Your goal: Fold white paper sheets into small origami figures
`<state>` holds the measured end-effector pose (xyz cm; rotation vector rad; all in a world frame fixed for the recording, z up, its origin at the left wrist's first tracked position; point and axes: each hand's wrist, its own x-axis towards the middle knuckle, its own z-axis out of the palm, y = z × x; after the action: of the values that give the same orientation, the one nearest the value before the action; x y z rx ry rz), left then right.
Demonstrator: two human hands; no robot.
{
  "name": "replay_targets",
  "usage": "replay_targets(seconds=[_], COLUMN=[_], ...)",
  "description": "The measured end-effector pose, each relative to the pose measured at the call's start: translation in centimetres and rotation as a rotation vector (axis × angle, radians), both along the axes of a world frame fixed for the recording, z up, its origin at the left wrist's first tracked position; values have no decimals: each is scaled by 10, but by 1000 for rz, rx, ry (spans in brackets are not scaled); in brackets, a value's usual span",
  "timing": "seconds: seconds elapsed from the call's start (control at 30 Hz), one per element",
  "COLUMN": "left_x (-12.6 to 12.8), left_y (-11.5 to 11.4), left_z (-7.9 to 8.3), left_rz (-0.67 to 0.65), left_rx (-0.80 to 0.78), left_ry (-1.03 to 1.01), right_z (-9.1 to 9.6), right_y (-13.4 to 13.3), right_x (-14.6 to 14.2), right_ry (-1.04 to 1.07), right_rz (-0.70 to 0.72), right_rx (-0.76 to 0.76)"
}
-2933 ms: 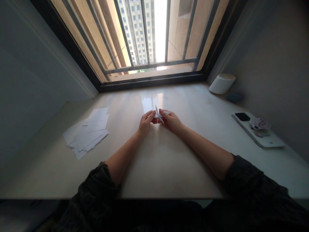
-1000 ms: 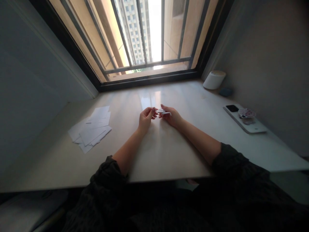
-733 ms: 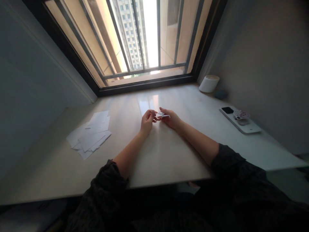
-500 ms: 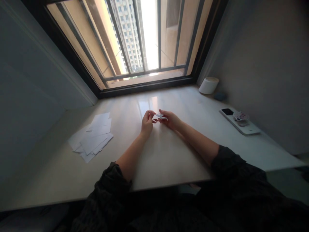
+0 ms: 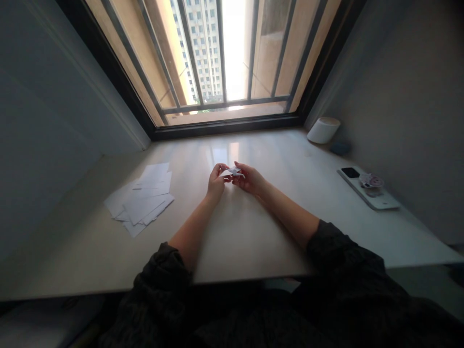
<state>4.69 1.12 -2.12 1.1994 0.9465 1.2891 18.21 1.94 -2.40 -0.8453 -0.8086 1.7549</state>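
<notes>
Between my two hands is a small piece of folded white paper [image 5: 234,171], with pointed parts sticking out to the left and lower right. My left hand [image 5: 216,181] is closed on its left side, thumb and fingers pinching it. From the right, my right hand [image 5: 250,179] grips it with the fingertips. Both hands are just above the pale tabletop [image 5: 232,237], near its middle. The paper's exact folded shape is too small to make out, and the fingers partly cover it.
Loose white paper sheets [image 5: 145,205] lie in an overlapping pile at the left. On the right are a phone [image 5: 384,199] with a round grip on its back, a white cylindrical container [image 5: 324,130] and a dark rounded object [image 5: 340,147]. A barred window [image 5: 228,126] is behind the table.
The view has turned slightly. The paper has shifted in my fingers, and more of its points show, one now reaching out over my left fingers. Both hands keep hold of it.
</notes>
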Motion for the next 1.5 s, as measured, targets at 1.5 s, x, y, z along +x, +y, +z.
replay_targets(seconds=[1.5], left_x=[1], left_y=[7], left_z=[-18], left_rz=[15], left_rx=[27], left_ry=[84], right_z=[36], right_y=[-27], right_x=[186], right_ry=[-1570], right_rz=[-145], right_rx=[802])
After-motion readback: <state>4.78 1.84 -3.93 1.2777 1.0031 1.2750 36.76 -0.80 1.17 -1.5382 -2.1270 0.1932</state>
